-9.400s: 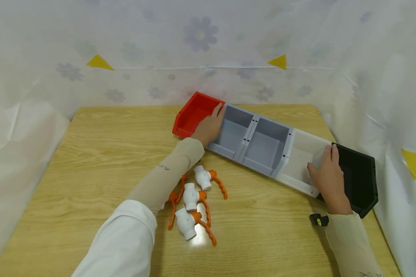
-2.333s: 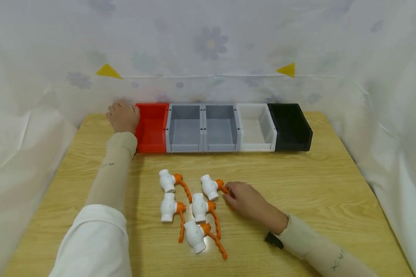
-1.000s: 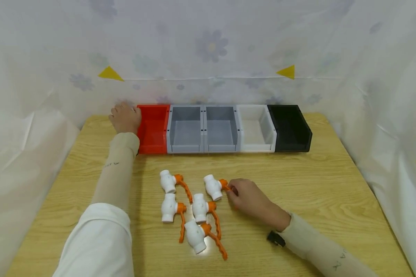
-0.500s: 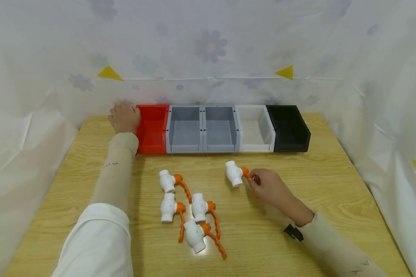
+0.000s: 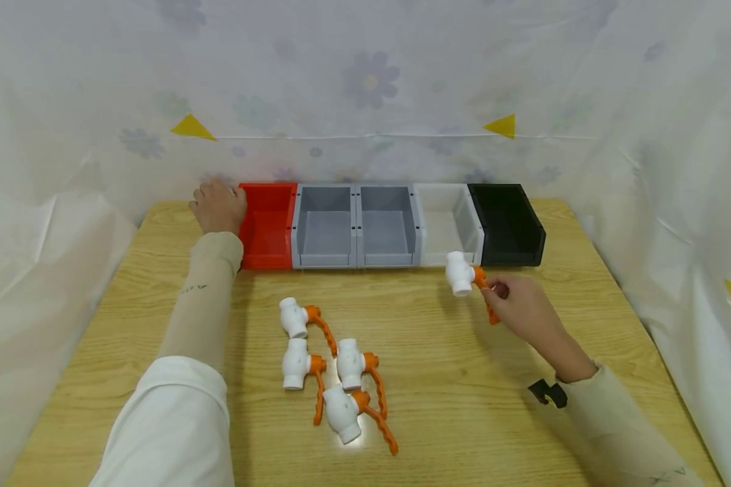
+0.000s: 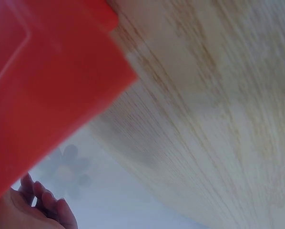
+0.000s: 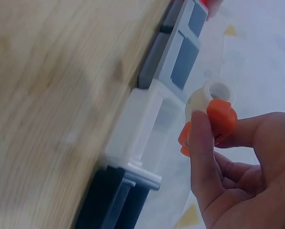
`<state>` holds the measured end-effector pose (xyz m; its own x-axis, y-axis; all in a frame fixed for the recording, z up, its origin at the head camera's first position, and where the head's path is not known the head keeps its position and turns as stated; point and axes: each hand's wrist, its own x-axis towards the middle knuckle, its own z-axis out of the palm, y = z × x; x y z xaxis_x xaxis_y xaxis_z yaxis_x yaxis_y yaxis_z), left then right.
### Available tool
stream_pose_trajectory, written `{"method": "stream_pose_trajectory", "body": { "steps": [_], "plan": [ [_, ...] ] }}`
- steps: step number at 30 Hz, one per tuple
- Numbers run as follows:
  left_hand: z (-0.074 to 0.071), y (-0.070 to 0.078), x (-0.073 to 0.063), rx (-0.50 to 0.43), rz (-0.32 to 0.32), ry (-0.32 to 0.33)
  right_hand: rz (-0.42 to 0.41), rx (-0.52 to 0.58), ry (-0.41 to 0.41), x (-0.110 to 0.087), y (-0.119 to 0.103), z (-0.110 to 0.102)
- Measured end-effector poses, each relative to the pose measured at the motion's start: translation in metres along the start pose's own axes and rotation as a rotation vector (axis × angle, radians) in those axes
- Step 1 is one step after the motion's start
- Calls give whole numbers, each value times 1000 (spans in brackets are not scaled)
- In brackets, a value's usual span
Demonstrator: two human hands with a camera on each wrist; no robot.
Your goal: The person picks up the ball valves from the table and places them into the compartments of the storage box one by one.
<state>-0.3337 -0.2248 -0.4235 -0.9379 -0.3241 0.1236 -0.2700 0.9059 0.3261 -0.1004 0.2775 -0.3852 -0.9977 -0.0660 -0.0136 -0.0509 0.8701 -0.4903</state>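
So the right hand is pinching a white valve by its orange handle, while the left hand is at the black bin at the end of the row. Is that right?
Not quite: the left hand is at the red bin, at the row's other end, as the head view shows. The right hand does pinch the white valve by its orange handle.

Valves [image 5: 459, 274] are white with orange handles [image 5: 480, 276]; bins [image 5: 386, 260] red, grey, white and black; the backdrop [image 5: 365, 98] purple-flowered.

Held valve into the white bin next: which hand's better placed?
Probably the right hand: it pinches the valve by its orange handle, near the white bin. The left hand is farther off, at the red bin's outer side.
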Motion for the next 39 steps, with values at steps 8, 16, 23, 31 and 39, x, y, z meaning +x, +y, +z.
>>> {"method": "stream_pose_trajectory", "body": {
  "steps": [8, 16, 23, 31, 39],
  "plan": [
    [-1, -1, -1, -5, -7, 7, 78, 19, 78, 7, 18, -9],
    [-1, 0, -4, -15, -11, -9, 101, 31, 203, 15, 47, -10],
    [-3, 2, -4, -26, -5, 1, 130, 51, 240, 29, 61, -15],
    [-5, 3, -6, -20, -9, -9, 192, 41, 285, 53, 70, -16],
    [-3, 3, -5, -16, -5, -12, 238, 58, 298, 71, 72, -12]
  ]
}}
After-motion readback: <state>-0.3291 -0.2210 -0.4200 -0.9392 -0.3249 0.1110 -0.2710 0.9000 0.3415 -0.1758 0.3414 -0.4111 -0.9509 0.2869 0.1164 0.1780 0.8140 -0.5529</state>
